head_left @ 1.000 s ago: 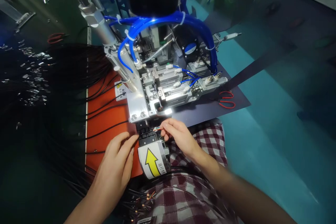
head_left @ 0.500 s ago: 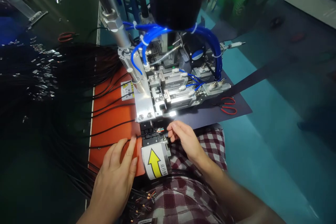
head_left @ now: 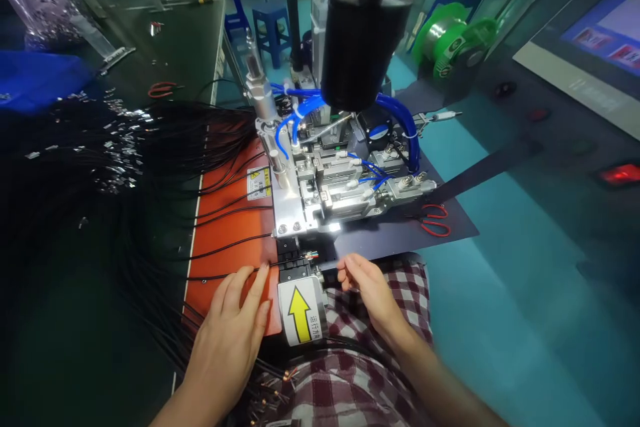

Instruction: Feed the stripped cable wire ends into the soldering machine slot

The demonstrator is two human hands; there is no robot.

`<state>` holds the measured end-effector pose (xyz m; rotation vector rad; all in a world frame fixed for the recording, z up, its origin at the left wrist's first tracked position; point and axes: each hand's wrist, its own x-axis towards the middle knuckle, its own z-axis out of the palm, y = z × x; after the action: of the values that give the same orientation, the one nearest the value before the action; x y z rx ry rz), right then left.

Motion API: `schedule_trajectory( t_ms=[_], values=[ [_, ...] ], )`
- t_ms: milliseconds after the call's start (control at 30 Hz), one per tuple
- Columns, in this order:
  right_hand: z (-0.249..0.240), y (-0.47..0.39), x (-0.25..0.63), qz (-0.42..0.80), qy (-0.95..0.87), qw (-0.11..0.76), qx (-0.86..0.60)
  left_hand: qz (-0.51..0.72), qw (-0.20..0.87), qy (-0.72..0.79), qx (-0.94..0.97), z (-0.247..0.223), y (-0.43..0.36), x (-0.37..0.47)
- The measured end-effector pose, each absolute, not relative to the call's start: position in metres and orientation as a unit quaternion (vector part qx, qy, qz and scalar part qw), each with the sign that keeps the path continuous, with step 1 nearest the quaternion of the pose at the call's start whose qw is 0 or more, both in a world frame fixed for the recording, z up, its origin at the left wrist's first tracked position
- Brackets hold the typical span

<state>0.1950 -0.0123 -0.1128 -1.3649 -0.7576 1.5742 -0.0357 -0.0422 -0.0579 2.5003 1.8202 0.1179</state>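
Observation:
My left hand (head_left: 231,317) lies with its fingers stretched over the orange plate (head_left: 227,233), the fingertips resting on a black cable (head_left: 214,277). That cable runs right into a black fixture (head_left: 294,273), and its bare end shows thin coloured wires (head_left: 313,255) poking out past the fixture's right side. To the right of those wires, apart from them, is my right hand (head_left: 367,285); its fingers are curled together and nothing shows in them. Several other black cables cross the plate farther up. A yellow arrow label (head_left: 300,313) sits just below the fixture.
Behind the fixture stands a metal machine (head_left: 345,180) with blue air hoses (head_left: 400,110). Red-handled pliers (head_left: 436,221) lie at its right. Bundles of black cables (head_left: 135,227) cover the left table. A green spool (head_left: 445,40) and a screen (head_left: 607,33) are at the back right.
My right hand has drawn a little to the right, away from the wire ends. My left hand stays on the cable. The camera view has shifted, showing more of the background.

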Motion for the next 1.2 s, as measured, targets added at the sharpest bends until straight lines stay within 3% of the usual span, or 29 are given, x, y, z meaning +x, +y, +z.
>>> schedule_trajectory(
  t_ms=[200,300,400,567,733,800,1000,1200],
  values=[
    [-0.110,-0.015,0.199,0.638,-0.303,0.446,-0.549,0.055,0.084,0.587,0.803,-0.041,-0.004,-0.038],
    [-0.105,-0.017,0.201,0.634,-0.313,0.445,-0.549,0.089,0.192,0.524,0.825,-0.019,-0.001,-0.046],
    [-0.101,-0.020,0.203,0.638,-0.304,0.445,-0.550,-0.019,0.305,0.393,0.867,-0.001,-0.020,-0.050],
    [-0.098,-0.021,0.204,0.640,-0.305,0.445,-0.547,-0.053,0.261,0.390,0.881,-0.001,-0.041,-0.053],
    [-0.079,-0.021,0.199,0.595,-0.344,0.456,-0.565,0.180,0.335,0.431,0.818,-0.001,-0.024,-0.051],
    [-0.067,-0.022,0.194,0.585,-0.383,0.453,-0.553,0.210,0.321,0.452,0.805,-0.002,-0.018,-0.046],
    [-0.048,-0.028,0.176,0.618,-0.465,0.402,-0.490,0.150,0.286,0.511,0.797,-0.020,-0.014,-0.033],
    [-0.049,-0.027,0.171,0.606,-0.488,0.397,-0.487,0.073,0.363,0.553,0.747,-0.021,-0.025,-0.032]
  ],
)
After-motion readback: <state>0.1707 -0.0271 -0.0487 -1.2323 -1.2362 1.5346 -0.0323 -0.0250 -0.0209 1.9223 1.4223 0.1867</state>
